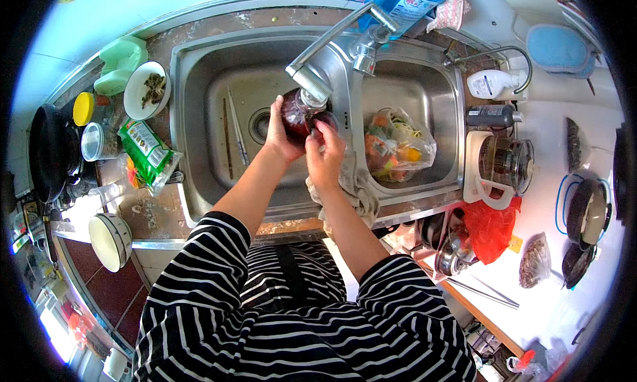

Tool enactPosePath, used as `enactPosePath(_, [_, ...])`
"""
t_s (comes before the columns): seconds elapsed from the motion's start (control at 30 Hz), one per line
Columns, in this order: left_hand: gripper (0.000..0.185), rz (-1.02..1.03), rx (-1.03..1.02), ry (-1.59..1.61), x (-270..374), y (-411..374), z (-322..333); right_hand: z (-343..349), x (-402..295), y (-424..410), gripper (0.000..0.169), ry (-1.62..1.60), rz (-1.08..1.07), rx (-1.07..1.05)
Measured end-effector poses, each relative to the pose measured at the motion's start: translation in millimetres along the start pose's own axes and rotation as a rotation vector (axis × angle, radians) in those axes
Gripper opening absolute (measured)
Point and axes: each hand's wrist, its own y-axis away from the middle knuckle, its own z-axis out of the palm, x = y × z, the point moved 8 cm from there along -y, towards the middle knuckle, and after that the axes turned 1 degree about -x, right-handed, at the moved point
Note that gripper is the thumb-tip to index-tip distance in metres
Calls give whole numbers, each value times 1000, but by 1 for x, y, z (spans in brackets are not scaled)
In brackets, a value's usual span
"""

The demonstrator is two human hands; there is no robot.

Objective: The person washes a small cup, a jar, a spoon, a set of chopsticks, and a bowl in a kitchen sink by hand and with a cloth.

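My left hand (280, 139) holds a glossy dark red rounded object (296, 117), tilted under the faucet spout (312, 86) above the left sink basin (204, 103). The spout and my fingers hide part of it, so I cannot tell exactly what it is. Bent at the fingers, my right hand (326, 158) pinches its near right edge. Below, on the basin floor, lie a brown chopstick (227, 138) and a pale stick with a patterned end (238, 130), left of the drain (260, 125). A wrinkled cloth (356, 195) drapes over the sink's divider and front edge.
A plastic bag of vegetables (400, 145) lies in the right basin. Left of the sink are a white bowl (147, 91) with dark food, a green packet (148, 148) and an enamel bowl (110, 242) at the counter's edge. A glass pot (506, 164) stands at the right.
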Motion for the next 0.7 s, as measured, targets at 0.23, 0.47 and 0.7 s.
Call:
enactPosePath(0.23, [77,-128,-235,4,12,18,0,-2,-52,-16,44,66,-325,-94])
enactPosePath(0.47, [69,-17,-165,-207,26,21,-17,55,-40,-18,17,495,-351,-795])
enactPosePath(0.7, [69,-76,-27,-287,27,27,-34,73,-38,-1,15,506,-305,-1277])
